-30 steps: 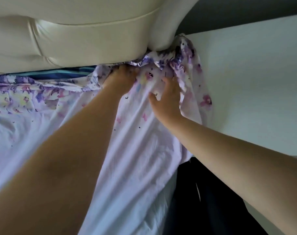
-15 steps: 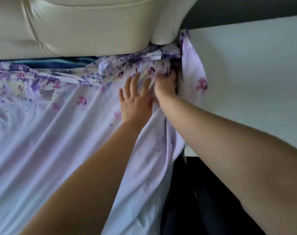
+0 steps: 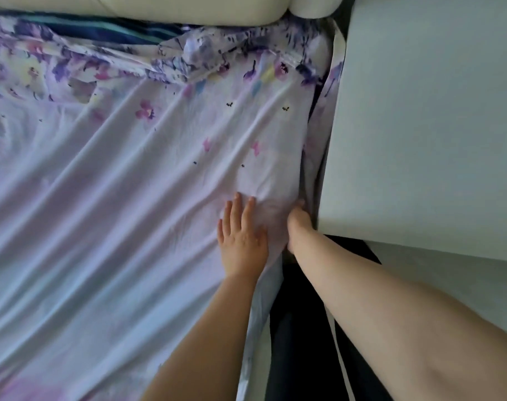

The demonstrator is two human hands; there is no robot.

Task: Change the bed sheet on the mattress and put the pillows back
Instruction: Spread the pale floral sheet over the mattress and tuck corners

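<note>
A pale lilac bed sheet (image 3: 125,215) with purple and pink flowers covers the mattress, wrinkled in long diagonal folds and bunched along the top edge. My left hand (image 3: 240,238) lies flat on it near the right edge, fingers apart. My right hand (image 3: 300,224) is at the mattress side, its fingers tucked down between the sheet edge and the white bedside unit (image 3: 425,125), so they are hidden. A strip of blue striped fabric (image 3: 110,31) shows under the bunched sheet at the top.
The cream padded headboard (image 3: 188,8) runs along the top. The white bedside unit stands tight against the bed's right side. My dark trouser legs (image 3: 301,342) fill the gap below it.
Both hands have slid from the top right corner by the headboard down along the right edge of the mattress. The view has pulled back, and the corner fabric lies flatter.
</note>
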